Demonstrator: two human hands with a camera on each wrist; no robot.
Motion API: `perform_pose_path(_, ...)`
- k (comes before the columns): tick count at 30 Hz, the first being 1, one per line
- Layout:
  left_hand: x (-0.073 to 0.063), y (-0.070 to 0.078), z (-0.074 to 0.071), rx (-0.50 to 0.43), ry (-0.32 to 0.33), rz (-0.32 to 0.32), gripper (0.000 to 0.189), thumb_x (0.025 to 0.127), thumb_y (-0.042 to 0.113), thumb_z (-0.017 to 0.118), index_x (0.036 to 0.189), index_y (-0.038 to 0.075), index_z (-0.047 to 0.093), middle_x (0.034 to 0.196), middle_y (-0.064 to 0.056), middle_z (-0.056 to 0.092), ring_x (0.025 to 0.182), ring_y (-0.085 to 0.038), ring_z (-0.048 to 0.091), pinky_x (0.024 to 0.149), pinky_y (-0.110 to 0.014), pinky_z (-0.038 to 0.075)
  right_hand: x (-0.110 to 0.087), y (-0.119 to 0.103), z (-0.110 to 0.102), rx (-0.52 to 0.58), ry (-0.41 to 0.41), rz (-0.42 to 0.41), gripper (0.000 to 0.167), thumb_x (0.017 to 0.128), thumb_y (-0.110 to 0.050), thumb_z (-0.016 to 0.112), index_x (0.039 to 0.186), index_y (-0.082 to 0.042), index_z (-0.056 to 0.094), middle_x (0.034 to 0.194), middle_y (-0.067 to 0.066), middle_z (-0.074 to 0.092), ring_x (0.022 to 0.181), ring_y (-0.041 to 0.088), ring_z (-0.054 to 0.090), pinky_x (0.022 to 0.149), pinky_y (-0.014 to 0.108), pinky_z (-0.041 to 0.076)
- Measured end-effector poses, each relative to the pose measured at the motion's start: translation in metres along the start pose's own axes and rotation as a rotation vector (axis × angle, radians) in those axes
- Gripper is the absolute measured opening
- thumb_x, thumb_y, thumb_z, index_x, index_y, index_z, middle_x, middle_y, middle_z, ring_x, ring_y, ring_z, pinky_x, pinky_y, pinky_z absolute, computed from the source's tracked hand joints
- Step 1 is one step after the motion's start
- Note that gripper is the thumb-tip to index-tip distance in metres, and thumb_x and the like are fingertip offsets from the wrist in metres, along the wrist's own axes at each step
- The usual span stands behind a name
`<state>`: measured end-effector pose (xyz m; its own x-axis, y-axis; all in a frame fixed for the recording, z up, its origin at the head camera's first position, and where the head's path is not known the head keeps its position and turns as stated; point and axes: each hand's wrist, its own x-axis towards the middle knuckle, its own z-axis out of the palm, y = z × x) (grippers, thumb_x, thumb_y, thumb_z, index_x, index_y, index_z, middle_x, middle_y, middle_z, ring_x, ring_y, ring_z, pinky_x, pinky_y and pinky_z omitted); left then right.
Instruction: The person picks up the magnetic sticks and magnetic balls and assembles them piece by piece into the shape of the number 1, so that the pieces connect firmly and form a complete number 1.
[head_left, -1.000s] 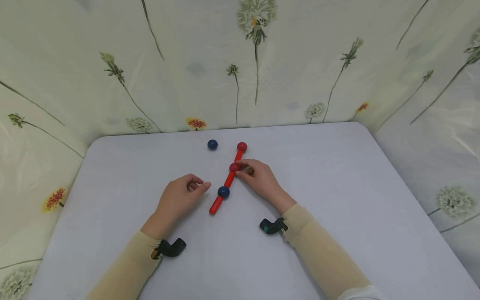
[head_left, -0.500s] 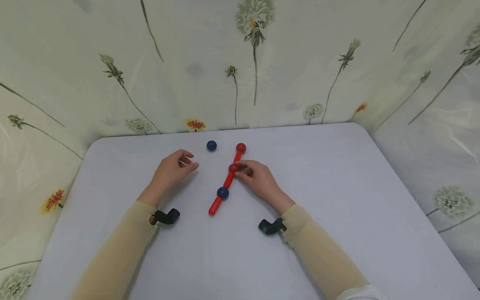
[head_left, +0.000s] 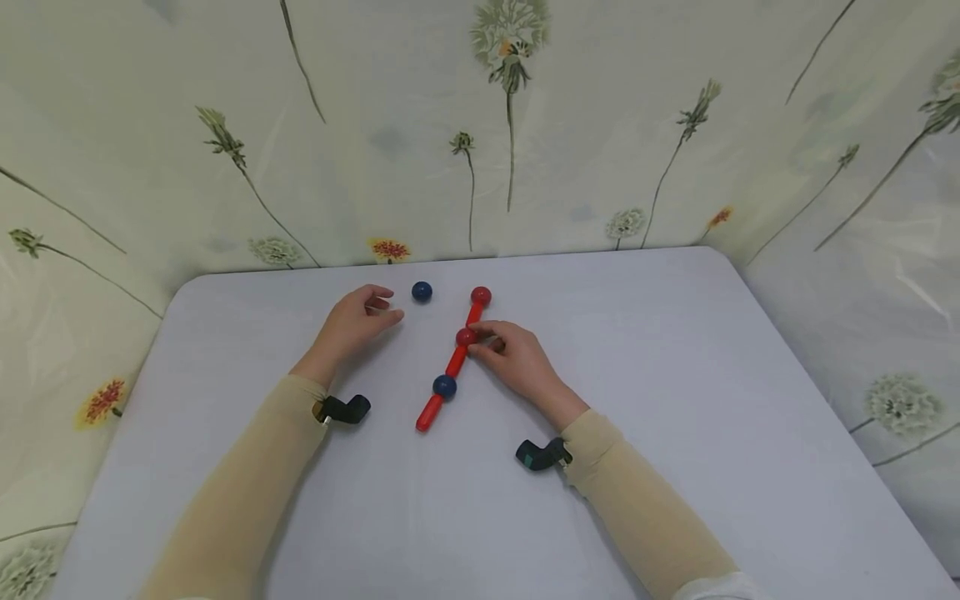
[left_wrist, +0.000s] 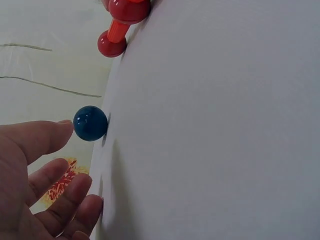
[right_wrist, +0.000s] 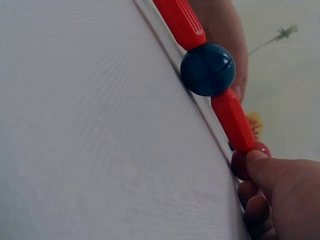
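A chain of red rods and balls slants over the white table. From its far end come a red ball (head_left: pixel 481 296), a red rod (head_left: pixel 475 314), a second red ball (head_left: pixel 466 337), another rod (head_left: pixel 456 362), a blue ball (head_left: pixel 445 387) and a last rod (head_left: pixel 429 413). My right hand (head_left: pixel 517 358) pinches the middle red ball between thumb and fingers. To the left, my left hand (head_left: pixel 354 321) has its fingers loosely bent and holds nothing. A loose blue ball (head_left: pixel 422 292) lies just beyond its fingertips; in the left wrist view the thumb overlaps that ball's edge.
The white table (head_left: pixel 637 350) meets a flower-printed cloth (head_left: pixel 570 125) along its back edge, close behind the loose blue ball. A dark wrist camera (head_left: pixel 348 409) sits on the left sleeve, another dark camera (head_left: pixel 542 455) on the right one.
My left hand has moved away from beside the chain, up toward the back of the table, and is now close to the loose blue ball. The right hand keeps its pinch on the red ball.
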<state>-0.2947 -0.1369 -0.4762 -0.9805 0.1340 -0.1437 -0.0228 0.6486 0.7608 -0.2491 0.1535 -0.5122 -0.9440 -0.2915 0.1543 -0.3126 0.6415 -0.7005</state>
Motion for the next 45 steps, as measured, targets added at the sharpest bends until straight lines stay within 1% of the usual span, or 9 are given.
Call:
perform_pose_path(3,0.007,0.0,0.001,-0.017,-0.008,-0.003,0.054,0.09,0.042,0.071,0.134,0.014,0.056,0.123,-0.007,0.061,0.115,-0.027,0.054,0.097,-0.046,0.044,0.0,0.002,0.001,0.001,0.003,0.0,0.035,0.091,-0.03,0.073,0.125,-0.021,0.067,0.108,-0.009,0.065,0.08,0.006,0.061,0.074,0.028,0.051)
perform_pose_path(10,0.021,0.007,0.007,-0.004,-0.018,0.032,0.054,0.088,0.038,0.073,0.133,0.013,0.056,0.122,-0.008,0.062,0.114,-0.027,0.055,0.098,-0.045,0.043,0.0,0.002,0.0,0.005,0.012,-0.009,0.035,0.091,-0.03,0.073,0.124,-0.02,0.067,0.109,-0.008,0.065,0.081,0.007,0.061,0.075,0.028,0.052)
perform_pose_path(15,0.032,0.01,0.016,0.005,-0.02,0.018,0.054,0.087,0.039,0.074,0.132,0.015,0.056,0.124,-0.008,0.061,0.115,-0.027,0.053,0.098,-0.045,0.043,-0.001,0.002,0.0,0.013,0.007,-0.002,0.035,0.091,-0.031,0.073,0.124,-0.02,0.067,0.108,-0.009,0.065,0.08,0.007,0.06,0.074,0.028,0.052)
perform_pose_path(19,0.038,0.013,0.021,-0.01,-0.014,-0.02,0.055,0.087,0.041,0.074,0.133,0.017,0.054,0.125,-0.008,0.059,0.116,-0.028,0.052,0.099,-0.047,0.043,-0.001,0.002,0.0,0.008,0.007,-0.001,0.036,0.091,-0.032,0.072,0.125,-0.021,0.066,0.109,-0.01,0.065,0.08,0.007,0.06,0.074,0.027,0.052)
perform_pose_path(24,0.04,0.019,0.024,-0.027,0.003,-0.047,0.056,0.087,0.044,0.073,0.133,0.019,0.053,0.125,-0.009,0.058,0.115,-0.029,0.052,0.099,-0.049,0.043,-0.002,0.0,-0.002,0.009,0.011,-0.016,0.036,0.091,-0.031,0.073,0.126,-0.02,0.066,0.11,-0.007,0.065,0.08,0.008,0.06,0.074,0.027,0.052)
perform_pose_path(28,0.04,0.024,0.026,-0.019,0.009,-0.039,0.055,0.087,0.045,0.073,0.131,0.019,0.054,0.124,-0.01,0.058,0.113,-0.03,0.053,0.097,-0.049,0.044,-0.002,0.001,-0.002,0.006,0.008,-0.017,0.036,0.091,-0.03,0.073,0.125,-0.02,0.066,0.109,-0.007,0.065,0.079,0.008,0.06,0.073,0.027,0.052)
perform_pose_path(36,0.043,0.029,0.035,0.062,0.035,-0.025,0.052,0.088,0.048,0.071,0.127,0.017,0.056,0.12,-0.01,0.059,0.109,-0.028,0.053,0.094,-0.046,0.046,-0.002,0.004,0.0,-0.002,0.011,-0.011,0.036,0.091,-0.031,0.073,0.125,-0.02,0.067,0.107,-0.008,0.065,0.078,0.007,0.06,0.072,0.027,0.052)
perform_pose_path(41,0.044,0.028,0.035,0.076,0.052,-0.018,0.048,0.089,0.046,0.07,0.125,0.017,0.058,0.117,-0.009,0.06,0.106,-0.027,0.054,0.093,-0.045,0.046,-0.002,0.003,-0.001,-0.005,0.007,-0.007,0.036,0.091,-0.031,0.073,0.125,-0.021,0.067,0.107,-0.008,0.065,0.079,0.007,0.06,0.072,0.027,0.051)
perform_pose_path(45,0.043,0.029,0.034,0.078,0.044,-0.017,0.047,0.09,0.044,0.069,0.126,0.016,0.058,0.118,-0.01,0.06,0.108,-0.028,0.054,0.095,-0.046,0.046,-0.002,0.003,-0.002,-0.008,0.007,-0.008,0.036,0.091,-0.031,0.073,0.125,-0.021,0.067,0.106,-0.008,0.065,0.079,0.007,0.06,0.072,0.027,0.051)
